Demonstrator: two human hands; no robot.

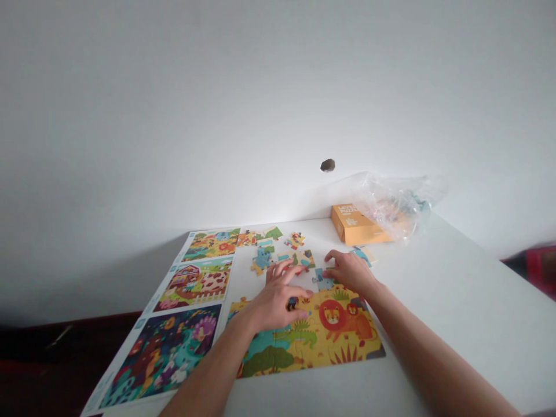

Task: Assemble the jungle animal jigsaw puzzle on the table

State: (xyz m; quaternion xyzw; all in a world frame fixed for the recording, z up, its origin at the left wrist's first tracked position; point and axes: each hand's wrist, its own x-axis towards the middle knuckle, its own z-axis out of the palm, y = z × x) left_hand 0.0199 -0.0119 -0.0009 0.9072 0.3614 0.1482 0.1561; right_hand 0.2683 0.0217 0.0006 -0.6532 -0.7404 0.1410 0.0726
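Observation:
A partly joined jigsaw puzzle (pixel 347 327) with lions, a crocodile and a bush on yellow ground lies flat on the white table. My left hand (pixel 280 295) rests over its upper left part, fingers spread and holding nothing visible; it hides the pieces beneath. At the puzzle's upper edge, my right hand (pixel 350 271) has its fingertips on a light blue puzzle piece (pixel 322 280), its fingers curled. Beyond the hands lie loose pieces, among them a blue animal piece (pixel 263 259), a green one (pixel 274 233) and a yellow one (pixel 295 240).
Along the left runs a printed picture sheet (pixel 163 353) with three scenes. An orange puzzle box (pixel 360 231) stands at the back right, a clear plastic bag (pixel 391 202) over it. Another loose piece (pixel 364 255) lies behind my right hand. The white wall (pixel 217 116) has a hole (pixel 328 165).

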